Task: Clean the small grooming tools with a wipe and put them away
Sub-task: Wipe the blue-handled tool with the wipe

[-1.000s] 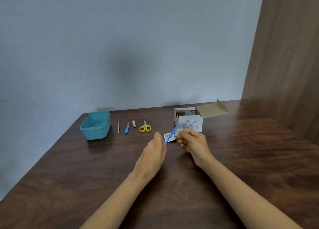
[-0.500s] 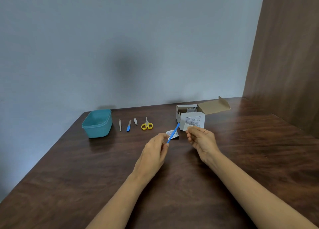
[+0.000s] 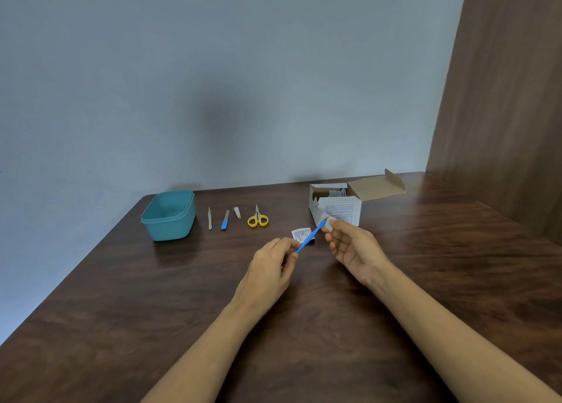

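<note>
Since a moment ago the right hand [image 3: 354,247] has brought its pinched wipe [image 3: 327,224] onto the tip of the blue tool [image 3: 308,238], whose near end the left hand [image 3: 270,269] pinches. The teal tub [image 3: 169,217] looks empty, and the open box [image 3: 336,206] holds what are probably sachets.

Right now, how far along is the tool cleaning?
Done: a wipe is out; its torn sachet lies on the table, and the wipe box is open. In hand: the left hand holds a blue-handled tool while the right hand rubs its tip with the wipe. Left: four tools, including the yellow scissors, lie beside the teal container, which looks empty.
</note>
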